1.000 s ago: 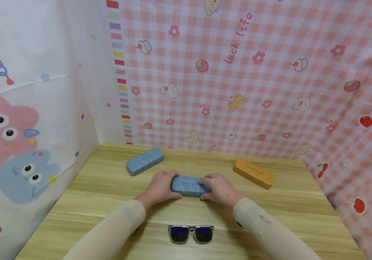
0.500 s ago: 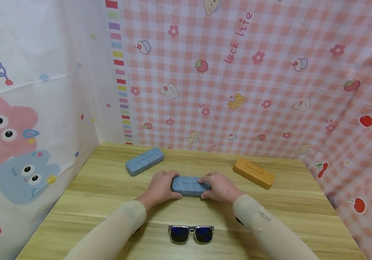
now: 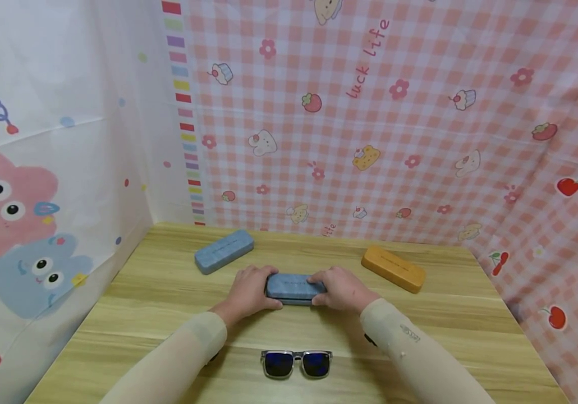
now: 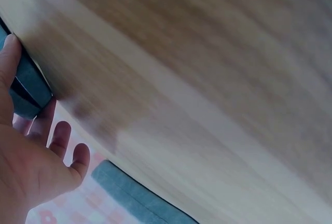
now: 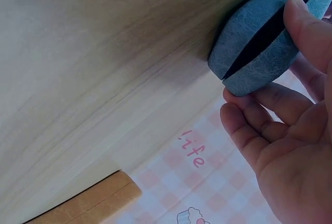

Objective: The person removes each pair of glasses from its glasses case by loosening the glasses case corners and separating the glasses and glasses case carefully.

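Observation:
A blue eyeglass case (image 3: 293, 285) lies at the middle of the wooden table, with both hands on it. My left hand (image 3: 251, 289) grips its left end, thumb at the front edge and fingers behind. At the right end, my right hand (image 3: 343, 289) has its thumb on the front and its index finger over the top. In the right wrist view a dark gap runs along the side of the case (image 5: 244, 27), between lid and base. The inside is hidden. Sunglasses (image 3: 316, 363) with dark lenses and clear frames lie nearer the body, between the forearms.
A second blue case (image 3: 224, 251) sits at the back left of the table (image 3: 168, 292). An orange case (image 3: 394, 269) lies at the back right, angled. Patterned cloth (image 3: 339, 129) hangs behind the table and along its sides.
The lid of the held blue case has risen slightly, and a dark gap shows along its front edge. Both hands keep their places; the sunglasses and other cases have not moved.

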`<state>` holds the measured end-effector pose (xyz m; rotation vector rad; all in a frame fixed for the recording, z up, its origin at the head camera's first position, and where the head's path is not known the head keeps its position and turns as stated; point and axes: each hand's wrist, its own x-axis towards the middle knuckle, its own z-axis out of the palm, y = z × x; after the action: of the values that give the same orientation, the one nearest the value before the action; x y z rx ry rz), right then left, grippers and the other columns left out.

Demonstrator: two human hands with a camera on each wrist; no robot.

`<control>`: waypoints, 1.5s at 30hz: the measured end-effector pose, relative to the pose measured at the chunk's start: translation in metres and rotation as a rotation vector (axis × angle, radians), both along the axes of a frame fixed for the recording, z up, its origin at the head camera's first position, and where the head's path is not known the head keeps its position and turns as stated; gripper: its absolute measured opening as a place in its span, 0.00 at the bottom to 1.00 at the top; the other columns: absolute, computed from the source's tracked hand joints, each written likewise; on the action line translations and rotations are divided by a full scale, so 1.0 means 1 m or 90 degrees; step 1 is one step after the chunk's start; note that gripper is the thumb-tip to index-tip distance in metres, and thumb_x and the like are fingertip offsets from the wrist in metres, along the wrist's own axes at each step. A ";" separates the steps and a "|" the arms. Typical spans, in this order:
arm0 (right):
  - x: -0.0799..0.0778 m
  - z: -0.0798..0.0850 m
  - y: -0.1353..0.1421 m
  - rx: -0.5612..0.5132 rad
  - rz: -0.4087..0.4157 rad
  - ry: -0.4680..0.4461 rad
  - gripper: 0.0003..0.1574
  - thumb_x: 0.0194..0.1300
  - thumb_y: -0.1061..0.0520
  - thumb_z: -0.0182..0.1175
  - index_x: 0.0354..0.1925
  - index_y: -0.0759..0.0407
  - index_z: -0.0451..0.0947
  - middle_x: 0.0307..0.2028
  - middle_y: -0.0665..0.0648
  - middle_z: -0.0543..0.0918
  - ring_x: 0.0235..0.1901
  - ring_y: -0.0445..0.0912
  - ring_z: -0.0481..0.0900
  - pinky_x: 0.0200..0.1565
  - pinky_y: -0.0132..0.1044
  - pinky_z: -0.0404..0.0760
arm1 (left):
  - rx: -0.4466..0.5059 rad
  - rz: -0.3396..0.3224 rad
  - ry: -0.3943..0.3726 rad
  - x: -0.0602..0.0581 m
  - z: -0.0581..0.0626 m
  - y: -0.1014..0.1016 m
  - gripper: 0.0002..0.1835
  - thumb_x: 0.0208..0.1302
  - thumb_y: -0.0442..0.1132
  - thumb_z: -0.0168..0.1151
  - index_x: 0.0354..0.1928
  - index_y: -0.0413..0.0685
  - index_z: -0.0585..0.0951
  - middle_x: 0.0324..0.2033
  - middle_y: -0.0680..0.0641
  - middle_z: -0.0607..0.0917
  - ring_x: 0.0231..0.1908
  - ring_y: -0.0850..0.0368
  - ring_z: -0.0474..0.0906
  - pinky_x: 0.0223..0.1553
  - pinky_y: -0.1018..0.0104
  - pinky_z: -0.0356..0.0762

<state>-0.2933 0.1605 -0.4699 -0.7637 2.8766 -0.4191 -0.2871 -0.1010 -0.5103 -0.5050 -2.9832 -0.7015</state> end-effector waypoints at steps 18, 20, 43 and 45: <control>-0.002 0.012 -0.006 0.028 -0.013 -0.050 0.29 0.74 0.49 0.69 0.70 0.52 0.81 0.66 0.57 0.85 0.62 0.49 0.84 0.66 0.54 0.82 | 0.007 0.016 0.002 -0.001 -0.004 0.000 0.49 0.46 0.59 0.88 0.71 0.53 0.79 0.59 0.45 0.88 0.61 0.44 0.79 0.67 0.42 0.71; -0.003 0.013 -0.008 0.029 -0.013 -0.056 0.29 0.75 0.50 0.69 0.70 0.53 0.81 0.66 0.57 0.86 0.59 0.47 0.84 0.64 0.53 0.83 | 0.010 0.018 0.001 -0.001 -0.004 0.000 0.50 0.45 0.59 0.89 0.71 0.53 0.79 0.60 0.45 0.87 0.61 0.43 0.79 0.67 0.42 0.71; -0.014 0.030 -0.014 0.051 -0.036 -0.108 0.23 0.81 0.51 0.59 0.69 0.54 0.81 0.63 0.56 0.87 0.63 0.51 0.83 0.69 0.55 0.80 | 0.024 0.033 -0.015 0.000 -0.003 0.000 0.53 0.45 0.58 0.89 0.74 0.51 0.76 0.62 0.44 0.86 0.66 0.40 0.77 0.70 0.41 0.68; -0.017 0.032 -0.013 0.051 -0.041 -0.121 0.23 0.82 0.51 0.58 0.69 0.53 0.81 0.61 0.55 0.87 0.61 0.50 0.83 0.68 0.55 0.79 | 0.024 0.034 -0.016 0.000 -0.003 0.000 0.54 0.44 0.58 0.89 0.74 0.50 0.76 0.62 0.44 0.86 0.67 0.40 0.76 0.71 0.41 0.68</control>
<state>-0.3099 0.1476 -0.4380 -0.5854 2.7266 -0.3594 -0.2868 -0.1006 -0.5132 -0.4160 -2.9871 -0.7644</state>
